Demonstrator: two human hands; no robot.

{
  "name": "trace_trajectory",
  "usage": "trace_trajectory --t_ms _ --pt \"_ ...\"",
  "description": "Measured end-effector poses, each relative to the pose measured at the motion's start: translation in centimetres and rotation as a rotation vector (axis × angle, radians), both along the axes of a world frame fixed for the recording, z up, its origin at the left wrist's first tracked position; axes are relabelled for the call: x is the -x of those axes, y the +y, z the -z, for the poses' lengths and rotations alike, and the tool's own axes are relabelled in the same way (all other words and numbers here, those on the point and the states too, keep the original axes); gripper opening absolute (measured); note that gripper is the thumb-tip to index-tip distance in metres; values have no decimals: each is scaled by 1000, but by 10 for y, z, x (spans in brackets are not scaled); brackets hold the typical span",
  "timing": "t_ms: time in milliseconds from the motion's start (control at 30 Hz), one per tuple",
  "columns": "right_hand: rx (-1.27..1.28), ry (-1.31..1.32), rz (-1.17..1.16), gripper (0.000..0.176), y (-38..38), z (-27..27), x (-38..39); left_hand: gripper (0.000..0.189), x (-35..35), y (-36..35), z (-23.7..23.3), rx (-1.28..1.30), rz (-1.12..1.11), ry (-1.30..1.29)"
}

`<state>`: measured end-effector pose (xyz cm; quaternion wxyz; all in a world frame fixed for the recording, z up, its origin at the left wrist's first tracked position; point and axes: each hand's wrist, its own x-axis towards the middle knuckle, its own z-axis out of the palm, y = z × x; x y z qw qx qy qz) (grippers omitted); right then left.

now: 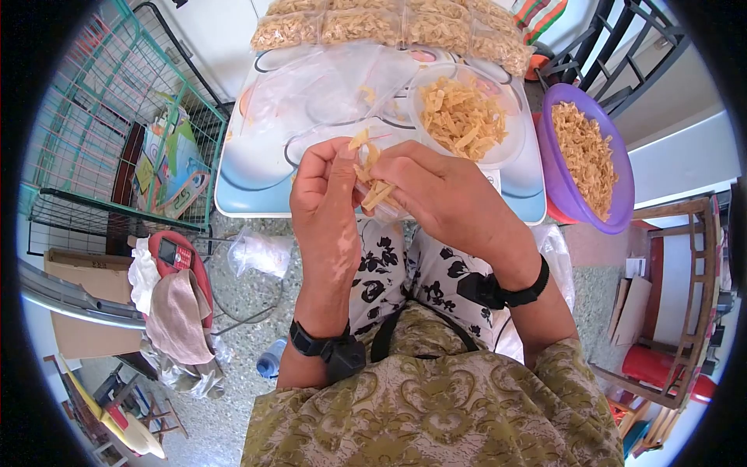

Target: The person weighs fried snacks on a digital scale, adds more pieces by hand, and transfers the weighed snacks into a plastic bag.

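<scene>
Over the table's near edge, my left hand (325, 187) is closed around the mouth of a small clear plastic bag (395, 212). Yellow dried strips (377, 193) poke up out of the bag's opening between my hands. My right hand (440, 191) has its fingers curled together on these strips, partly hiding the bag. Just beyond the right hand stands a clear round bowl (513, 144) of the same strips. Flat clear bags (311, 93) lie spread on the table past my left hand.
Filled bags (362, 27) line the back of the white patterned table (249, 187). At right, a purple basin (622, 194) holds more strips. A green wire rack (214, 128) stands left; a red stool with a cloth (180, 311) and phone (175, 253) is below it.
</scene>
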<state>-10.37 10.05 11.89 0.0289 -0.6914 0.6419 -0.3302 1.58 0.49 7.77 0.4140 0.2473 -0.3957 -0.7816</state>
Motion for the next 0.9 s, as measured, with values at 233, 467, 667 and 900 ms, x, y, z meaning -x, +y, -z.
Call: trace_trajectory --t_ms 233,467,667,900 --pt "-190 108 1 14 -4 -2 5 14 -3 3 -6 63 59 -44" --pt "-310 154 42 12 -6 -3 2 14 -1 5 -6 113 116 -90" --pt "-166 -13 29 22 -3 -3 3 14 -4 0 -9 76 67 -105" --pt "-87 -62 48 30 -3 -4 5 17 -4 -4 -8 76 6 -170"
